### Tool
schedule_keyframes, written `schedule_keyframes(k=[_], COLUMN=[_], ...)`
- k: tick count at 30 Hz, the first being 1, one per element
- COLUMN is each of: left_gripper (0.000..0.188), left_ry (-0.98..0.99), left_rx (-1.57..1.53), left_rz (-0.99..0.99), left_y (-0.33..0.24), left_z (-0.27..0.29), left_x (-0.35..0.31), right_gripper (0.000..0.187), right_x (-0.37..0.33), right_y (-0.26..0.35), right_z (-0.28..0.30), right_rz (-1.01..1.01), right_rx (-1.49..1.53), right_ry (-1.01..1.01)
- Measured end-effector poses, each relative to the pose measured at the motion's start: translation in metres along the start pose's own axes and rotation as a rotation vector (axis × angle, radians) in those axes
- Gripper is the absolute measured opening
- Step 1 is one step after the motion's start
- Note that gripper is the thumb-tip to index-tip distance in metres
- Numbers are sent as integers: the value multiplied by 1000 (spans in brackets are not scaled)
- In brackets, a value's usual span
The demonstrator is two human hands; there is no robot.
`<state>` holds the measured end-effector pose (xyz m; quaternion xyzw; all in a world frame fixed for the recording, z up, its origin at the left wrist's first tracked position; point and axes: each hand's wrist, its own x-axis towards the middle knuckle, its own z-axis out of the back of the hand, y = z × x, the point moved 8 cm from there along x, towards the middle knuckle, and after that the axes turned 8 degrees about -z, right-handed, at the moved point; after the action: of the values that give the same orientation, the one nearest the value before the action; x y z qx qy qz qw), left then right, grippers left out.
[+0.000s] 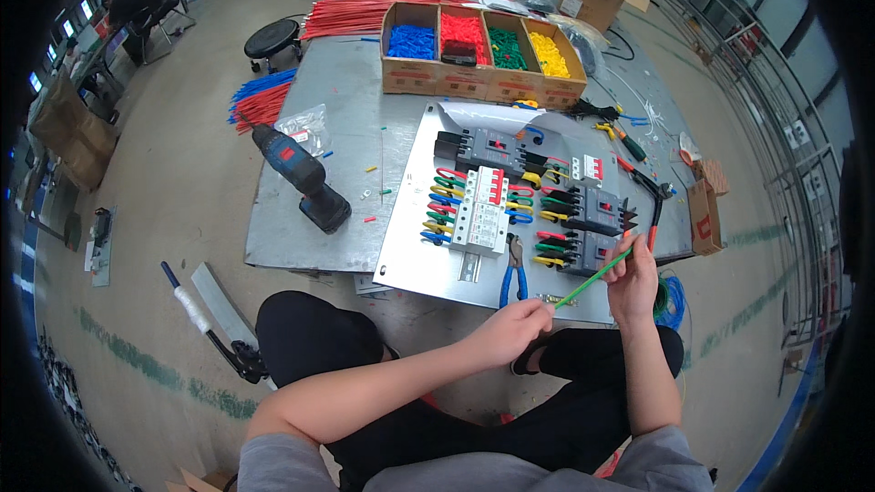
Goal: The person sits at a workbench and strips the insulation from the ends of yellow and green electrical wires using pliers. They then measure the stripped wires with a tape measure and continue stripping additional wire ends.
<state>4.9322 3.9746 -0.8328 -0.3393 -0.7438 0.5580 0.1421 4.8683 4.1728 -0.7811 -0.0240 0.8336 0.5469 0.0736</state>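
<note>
A short green wire [592, 279] is stretched between my two hands, above the near right edge of a metal mounting plate [407, 239]. My left hand [512, 330] pinches its lower end, and my right hand [634, 281] grips the upper end. On the plate sit a white circuit breaker block [480, 211] with red levers and several dark moulded breakers, one at the back [492, 148] and another [597, 210] at the right. Short red, green, yellow and blue wires loop from their terminals. Blue-handled pliers [514, 275] lie on the plate, left of my hands.
A cordless drill [301, 173] stands on the table's left side. Behind the plate is a divided cardboard box [437, 80] of blue, red, green and yellow caps. Red-handled cutters [653, 196] and a green-handled screwdriver [629, 141] lie at the right. Bundled red wires [365, 18] lie farther back.
</note>
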Motion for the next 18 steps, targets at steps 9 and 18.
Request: schedule_keyframes(k=[9, 18], left_gripper=[35, 30], left_ry=[-109, -37], left_rx=[-68, 5], left_rz=[124, 136], left_y=[12, 18], left_z=[6, -1], left_x=[0, 5], right_gripper=[43, 40], right_x=[-34, -2], right_y=[-95, -14], right_z=[-46, 12], right_rz=[-336, -33], right_rx=[-467, -89], right_ry=[414, 15])
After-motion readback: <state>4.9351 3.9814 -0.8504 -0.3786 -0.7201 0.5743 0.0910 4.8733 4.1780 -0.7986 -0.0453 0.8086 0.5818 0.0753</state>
